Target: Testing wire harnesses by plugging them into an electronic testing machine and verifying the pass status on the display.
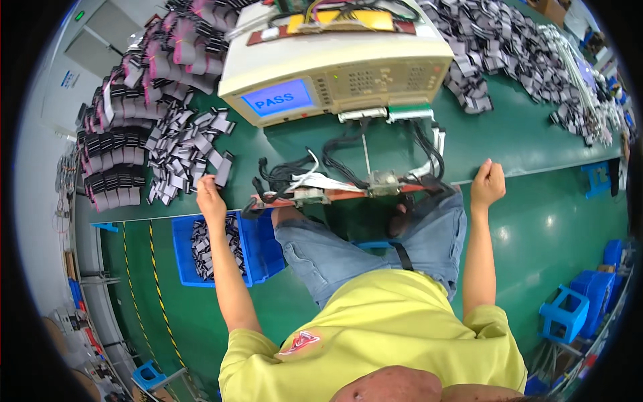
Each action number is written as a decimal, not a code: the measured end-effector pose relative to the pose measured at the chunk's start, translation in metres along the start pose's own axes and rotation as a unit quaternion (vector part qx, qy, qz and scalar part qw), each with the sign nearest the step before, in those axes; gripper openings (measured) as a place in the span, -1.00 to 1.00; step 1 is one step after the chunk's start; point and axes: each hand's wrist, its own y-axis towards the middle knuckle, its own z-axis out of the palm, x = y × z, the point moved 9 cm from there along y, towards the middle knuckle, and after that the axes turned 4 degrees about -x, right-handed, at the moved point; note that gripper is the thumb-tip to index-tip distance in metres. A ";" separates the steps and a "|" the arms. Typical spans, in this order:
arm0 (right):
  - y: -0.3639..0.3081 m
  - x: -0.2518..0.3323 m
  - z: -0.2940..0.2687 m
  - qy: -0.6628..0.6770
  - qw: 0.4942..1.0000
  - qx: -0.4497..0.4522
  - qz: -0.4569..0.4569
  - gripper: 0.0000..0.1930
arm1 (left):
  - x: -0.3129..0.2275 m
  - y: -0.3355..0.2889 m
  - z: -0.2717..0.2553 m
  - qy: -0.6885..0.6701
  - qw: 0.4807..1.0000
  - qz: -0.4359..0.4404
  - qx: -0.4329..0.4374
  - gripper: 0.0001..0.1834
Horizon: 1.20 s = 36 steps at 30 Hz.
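Note:
At the near edge of the bench, my left hand (211, 195) is closed, fingertips together, beside a loose pile of short grey ribbon cables (181, 151) with black ends. One ribbon cable (224, 169) lies right by its fingers; whether they grip it I cannot tell. My right hand (489, 185) is curled into a fist over the bench edge on the right, its inside hidden. Between the hands is a reddish fixture strip (348, 193) carrying black and white leads. These leads run up to connectors on a beige tester (335, 74) with a lit blue screen (278, 98).
Bundled ribbon cables (114, 151) are stacked at the far left, and another heap (516, 60) covers the back right. White cables (576, 63) lie beyond it. Below the bench edge, a blue bin (184, 258) holds more ribbon cables. Blue stools (564, 313) stand on the green floor.

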 end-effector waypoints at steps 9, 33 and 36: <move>0.023 0.005 -0.052 0.174 0.967 0.107 0.154 -0.74 | -0.035 -0.021 -0.032 -0.369 0.917 -0.119 -0.095 -0.54; -0.095 0.155 -0.005 0.554 0.524 0.541 0.355 -0.77 | -0.263 -0.193 0.140 -0.481 0.753 -0.196 0.403 -0.70; -0.081 0.159 -0.008 0.549 0.577 0.532 0.287 -0.77 | -0.257 -0.196 0.138 -0.474 0.769 -0.174 0.392 -0.75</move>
